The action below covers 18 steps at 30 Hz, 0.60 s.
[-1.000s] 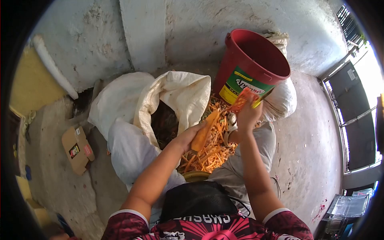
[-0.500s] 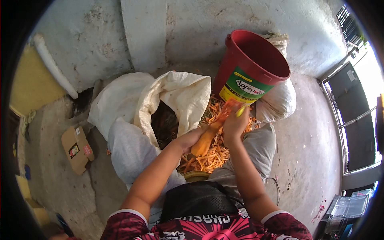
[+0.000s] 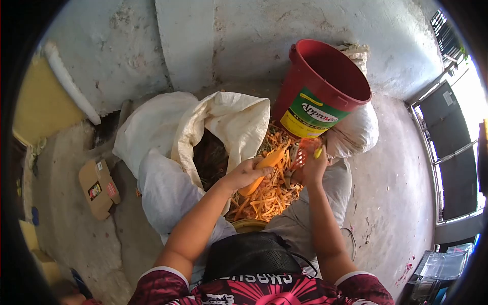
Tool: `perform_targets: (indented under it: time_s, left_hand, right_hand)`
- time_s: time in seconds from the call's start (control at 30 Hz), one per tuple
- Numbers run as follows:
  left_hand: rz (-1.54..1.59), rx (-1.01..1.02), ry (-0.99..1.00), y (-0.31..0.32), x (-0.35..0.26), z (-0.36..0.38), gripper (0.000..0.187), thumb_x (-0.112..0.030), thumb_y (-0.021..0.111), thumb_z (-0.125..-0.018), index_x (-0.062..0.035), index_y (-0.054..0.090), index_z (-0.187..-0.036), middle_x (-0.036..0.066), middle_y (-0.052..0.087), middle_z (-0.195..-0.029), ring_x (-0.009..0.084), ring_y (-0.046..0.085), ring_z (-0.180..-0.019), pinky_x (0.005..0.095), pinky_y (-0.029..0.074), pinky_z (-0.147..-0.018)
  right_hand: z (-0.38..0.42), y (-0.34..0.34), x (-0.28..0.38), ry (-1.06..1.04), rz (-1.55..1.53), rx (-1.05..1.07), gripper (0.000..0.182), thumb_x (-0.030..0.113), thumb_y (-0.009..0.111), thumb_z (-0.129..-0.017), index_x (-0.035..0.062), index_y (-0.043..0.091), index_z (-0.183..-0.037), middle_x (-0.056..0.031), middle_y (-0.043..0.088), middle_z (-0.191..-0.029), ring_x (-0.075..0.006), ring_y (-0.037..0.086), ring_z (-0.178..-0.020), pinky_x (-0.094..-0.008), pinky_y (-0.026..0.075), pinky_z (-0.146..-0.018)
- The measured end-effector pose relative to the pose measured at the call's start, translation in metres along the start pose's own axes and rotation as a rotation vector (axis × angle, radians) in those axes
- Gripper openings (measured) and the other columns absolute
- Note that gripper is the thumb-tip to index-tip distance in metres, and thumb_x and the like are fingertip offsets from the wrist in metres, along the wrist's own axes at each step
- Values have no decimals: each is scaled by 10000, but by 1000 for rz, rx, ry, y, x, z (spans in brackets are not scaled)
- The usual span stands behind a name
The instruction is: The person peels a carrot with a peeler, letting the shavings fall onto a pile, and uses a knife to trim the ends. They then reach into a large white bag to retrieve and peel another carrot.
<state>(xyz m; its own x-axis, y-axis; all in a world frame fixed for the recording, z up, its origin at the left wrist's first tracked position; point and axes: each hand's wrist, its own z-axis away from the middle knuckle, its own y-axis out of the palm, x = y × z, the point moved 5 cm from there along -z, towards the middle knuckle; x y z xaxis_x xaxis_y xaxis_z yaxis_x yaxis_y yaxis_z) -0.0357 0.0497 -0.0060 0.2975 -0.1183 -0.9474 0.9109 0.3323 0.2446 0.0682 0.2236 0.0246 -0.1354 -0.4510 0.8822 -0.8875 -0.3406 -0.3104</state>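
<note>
A thick, smooth carrot (image 3: pixel 271 160) is gripped in my left hand (image 3: pixel 245 174), its top end pointing away from me over a heap of orange peelings (image 3: pixel 269 202). Just to its right, my right hand (image 3: pixel 313 165) is closed around a reddish-orange tool with holes (image 3: pixel 301 154), which has a yellow part showing by the fingers. That tool stands a little apart from the carrot. Under both hands the peelings lie between my knees, with the rim of a yellowish container (image 3: pixel 249 223) showing at their near edge.
An open white sack (image 3: pixel 244 117) with dark contents stands left of the peelings. Behind them is a red bucket (image 3: pixel 290 96) with a margarine label, beside a filled white sack (image 3: pixel 358 129). A cardboard piece (image 3: pixel 96 190) lies on the floor at left. A wall rises behind.
My right hand has moved right and slightly toward me, carrying the perforated tool off the carrot. In my left hand, the carrot has shifted slightly up and now tilts differently.
</note>
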Motion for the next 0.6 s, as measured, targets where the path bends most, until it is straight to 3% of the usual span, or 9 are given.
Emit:
perform_targets:
  time_s: [0.13,0.23,0.33,0.43,0.6]
  left_hand:
    - [-499,-169,136,-7,-9,-3,320,-252,615,-776,-2,527,-955,39,557,-713,110,526,-622,261,426,-608]
    - [-644,-279,165,-17,-8,-6,413,-331,645,-712,17,537,-907,167,590,-730,257,587,-679,334,442,-609]
    - [-780,-331,123,-19,-17,-2,418,-351,641,-704,4,540,-900,185,588,-740,317,578,-694,349,444,-619]
    - [-790,-344,179,-18,-16,-3,369,-289,658,-700,10,544,-884,165,574,-692,264,558,-605,312,426,-588]
    - [-938,-360,317,-11,-31,3,372,-319,657,-686,-9,565,-871,156,586,-727,299,565,-642,342,441,-601]
  right_hand:
    - [19,13,2,22,135,363,174,142,520,-809,27,503,-937,-166,567,-714,-272,552,-616,-346,418,-564]
    - [28,22,-2,47,327,592,233,159,548,-778,48,499,-976,-196,570,-729,-355,559,-677,-382,424,-582]
    - [37,30,3,-36,314,686,249,159,548,-775,43,495,-989,-193,571,-740,-348,563,-688,-377,428,-599]
    - [42,37,2,92,310,756,255,166,534,-788,15,506,-991,-190,577,-808,-323,569,-757,-360,430,-661]
    - [45,43,-19,159,169,809,290,188,527,-802,-14,507,-1009,-203,571,-858,-319,563,-795,-345,426,-696]
